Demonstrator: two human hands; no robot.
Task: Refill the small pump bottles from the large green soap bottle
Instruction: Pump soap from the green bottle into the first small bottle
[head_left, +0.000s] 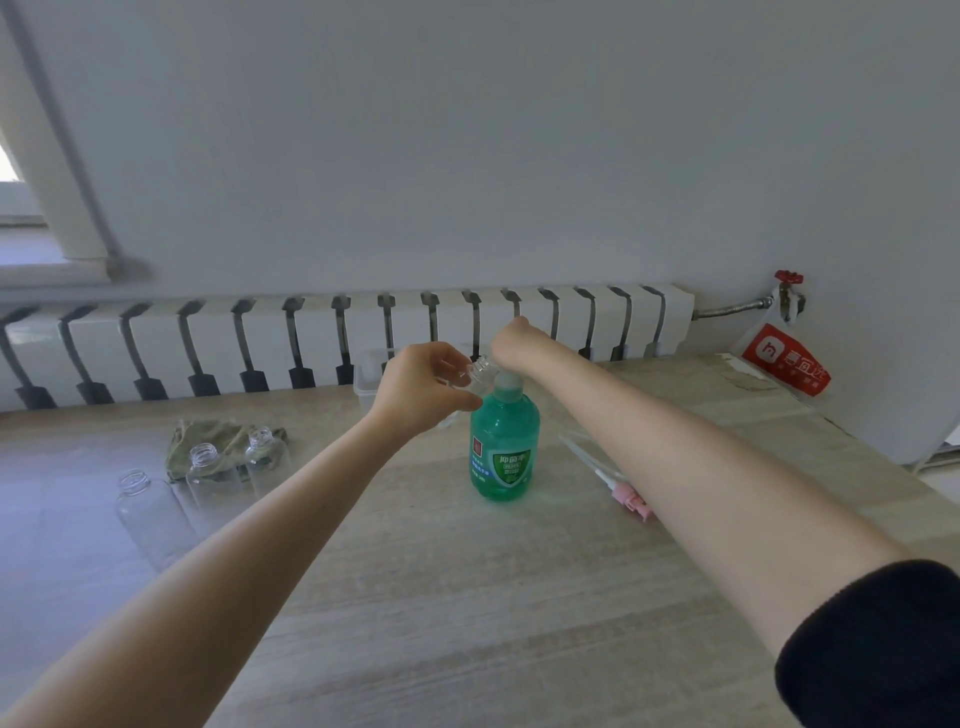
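The large green soap bottle (504, 447) is translucent, glossy plastic with a smooth printed label. The held small bottle (475, 371) and the three open bottles (208, 467) look like clear, shiny plastic, though glass cannot be ruled out. The table (467, 597) shows pale, matt wood grain, the cloth (197, 436) is rumpled green fabric, the radiator (363, 332) is smooth white-painted metal with a dull bare pipe (732, 307), and the sleeve (878, 639) is matt black knit.

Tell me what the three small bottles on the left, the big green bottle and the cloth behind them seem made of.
Small bottles: clear and glossy with threaded necks; plastic or glass, I cannot tell which.
Green bottle: probably translucent glossy plastic; the liquid shows through, and it has a printed label.
Cloth: soft matte fabric, judging by its crumpled folds.
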